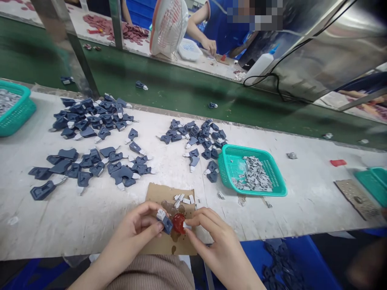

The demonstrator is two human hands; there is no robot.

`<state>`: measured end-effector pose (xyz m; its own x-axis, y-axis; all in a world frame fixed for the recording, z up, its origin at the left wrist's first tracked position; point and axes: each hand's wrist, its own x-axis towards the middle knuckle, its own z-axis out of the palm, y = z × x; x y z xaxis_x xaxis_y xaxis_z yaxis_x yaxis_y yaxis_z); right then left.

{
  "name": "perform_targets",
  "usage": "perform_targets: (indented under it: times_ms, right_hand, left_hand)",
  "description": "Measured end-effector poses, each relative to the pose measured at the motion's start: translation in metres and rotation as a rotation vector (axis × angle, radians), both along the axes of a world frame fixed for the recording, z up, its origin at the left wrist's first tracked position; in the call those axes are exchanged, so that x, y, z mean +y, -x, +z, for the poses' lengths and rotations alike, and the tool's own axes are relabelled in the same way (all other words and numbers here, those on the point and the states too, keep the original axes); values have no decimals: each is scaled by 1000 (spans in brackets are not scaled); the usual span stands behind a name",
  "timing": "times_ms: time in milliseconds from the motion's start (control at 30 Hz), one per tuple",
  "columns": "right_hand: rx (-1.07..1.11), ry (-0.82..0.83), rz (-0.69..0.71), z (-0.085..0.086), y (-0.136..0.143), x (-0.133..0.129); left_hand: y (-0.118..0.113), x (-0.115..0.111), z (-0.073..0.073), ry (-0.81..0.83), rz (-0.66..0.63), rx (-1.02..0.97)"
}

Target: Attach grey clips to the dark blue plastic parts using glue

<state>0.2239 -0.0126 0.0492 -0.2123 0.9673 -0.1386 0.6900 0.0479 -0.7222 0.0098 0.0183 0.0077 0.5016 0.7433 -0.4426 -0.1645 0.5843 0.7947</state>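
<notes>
Navy piece [167, 225] between left fingers [153, 231].

I hold the blue part [167, 224], white end toward eleven o'clock, and a white chip [186, 225] at the red cup's [178, 222] three o'clock.

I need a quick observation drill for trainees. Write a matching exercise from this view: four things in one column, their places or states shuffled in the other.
Things
1. Left hand
2. Right hand
3. Red round object
4. White bottle

Places or states
A. Beyond the green strip, with a blue tip
B. Holding a dark blue part
C. Between the two hands, over the cardboard
D. Pinching a small pale piece

Right pairs: 1-B, 2-D, 3-C, 4-A
</notes>
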Motion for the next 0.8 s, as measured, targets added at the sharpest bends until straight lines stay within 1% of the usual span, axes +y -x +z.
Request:
perform_targets:
  times_ms: [100,233,333,400,567,800]
  right_hand:
    - [-1,18,-6,3,2,2]
    - [26,-7,-66,11,2,5]
    - [104,-25,-139,18,2,5]
    - [164,-9,-159,23,5,5]
    - [259,22,-133,30,15,10]
    - [222,14,-86,29,21,16]
  left_hand:
    - [0,-1,0,3,19,-13]
    - [-3,-1,5,25,78,-12]
    - [-7,0,11,42,94,-3]
    - [-10,0,14,55,94,-15]
    - [-16,-2,16,55,124,-75]
    - [-16,-4,15,43,169,-96]
